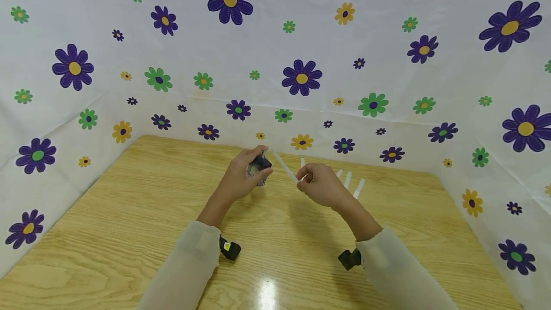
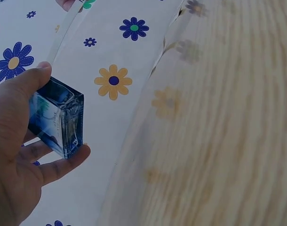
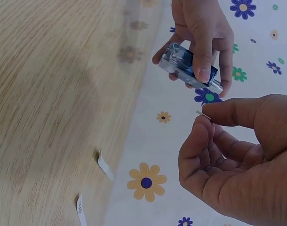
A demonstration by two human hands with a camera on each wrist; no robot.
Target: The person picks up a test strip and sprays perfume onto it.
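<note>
My left hand [image 1: 236, 176] grips a blue glass perfume bottle [image 2: 51, 115], thumb on one side and fingers on the other. In the right wrist view the bottle [image 3: 185, 63] is tilted, with a fingertip right at its silver spray nozzle [image 3: 215, 86]. Thumb and forefinger of my right hand [image 1: 320, 183] pinch the lower end of a narrow white paper strip [image 1: 284, 164]. The strip slants up and left, its far end close to the bottle's top. Seen from the right wrist, the strip shows only as a thin edge between the fingertips.
Several more white paper strips [image 1: 359, 188] lie on the wooden table [image 1: 275, 224], behind and right of my right hand. One strip [image 3: 80, 211] bears small print. A white flower-patterned sheet [image 1: 258, 51] stands around the table's back and sides. Black cameras [image 1: 230, 249] sit at both wrists.
</note>
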